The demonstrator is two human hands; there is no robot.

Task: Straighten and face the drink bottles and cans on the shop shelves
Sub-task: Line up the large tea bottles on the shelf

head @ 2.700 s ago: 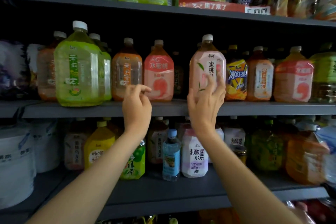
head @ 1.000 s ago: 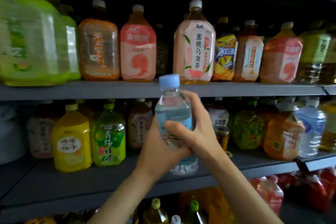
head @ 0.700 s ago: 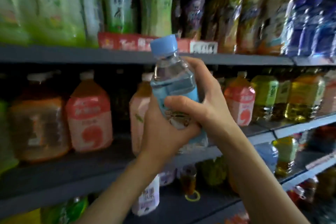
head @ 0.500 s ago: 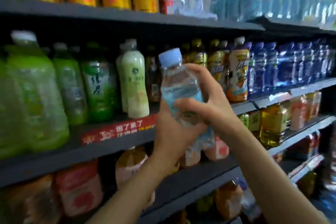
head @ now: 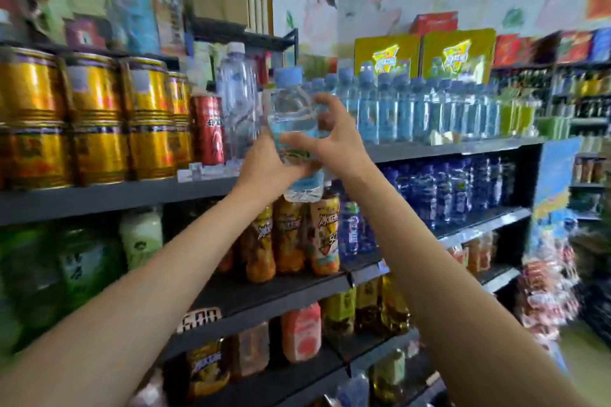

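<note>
The water bottle (head: 296, 129) with a blue cap is held upright in the air before the top shelf (head: 446, 147), near a taller clear bottle (head: 237, 102) and a row of blue-capped bottles (head: 413, 109). The left hand (head: 264, 165) grips its lower body; the right hand (head: 334, 139) pinches its middle between thumb and curled fingers. Gold cans (head: 96, 119) stand further left.
</note>
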